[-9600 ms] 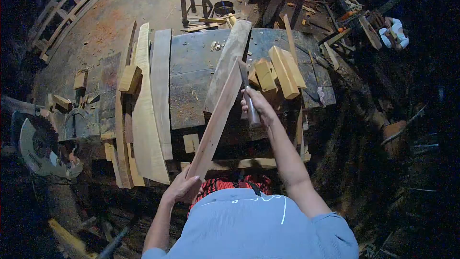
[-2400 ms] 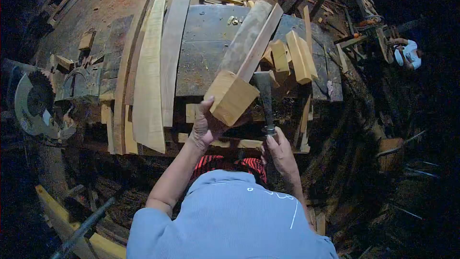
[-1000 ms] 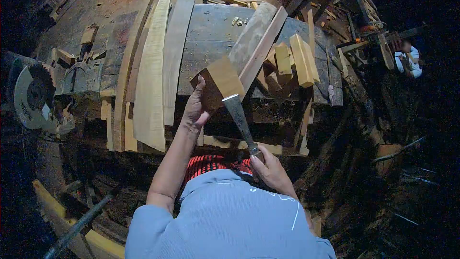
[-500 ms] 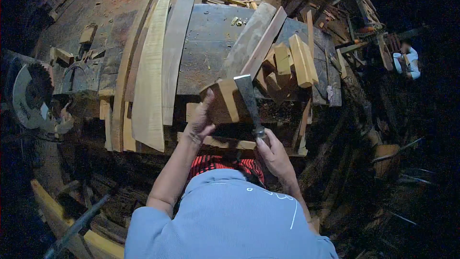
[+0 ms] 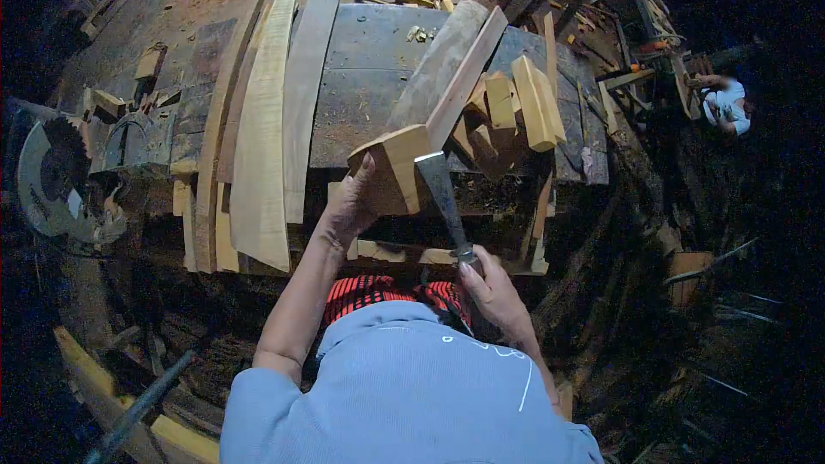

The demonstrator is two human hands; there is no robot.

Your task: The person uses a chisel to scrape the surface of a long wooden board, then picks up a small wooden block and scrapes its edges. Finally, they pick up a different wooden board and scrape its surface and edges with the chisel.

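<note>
My left hand (image 5: pixel 349 204) is closed on the left side of a wooden block (image 5: pixel 400 167), its thumb lying along the face. The block has a pale sawn top edge and a lighter band, and it is tilted just in front of the workbench's near edge. In my right hand (image 5: pixel 491 285) is a broad chisel (image 5: pixel 443 198), gripped by its handle. The blade points up and away from me, its bright cutting edge close beside the block's right side. Most of the chisel handle is hidden inside my fist.
Long boards (image 5: pixel 265 120) lie on the left of the workbench (image 5: pixel 361 77). A thick plank (image 5: pixel 438 69) and several wood blocks (image 5: pixel 534 103) rest on the right. At far left is a circular saw (image 5: pixel 56 163). Another person (image 5: pixel 729 107) sits at far right.
My left hand has closed on the block, which now stands tilted with its pale top edge showing. The chisel has come slightly lower. The other person's arms have shifted.
</note>
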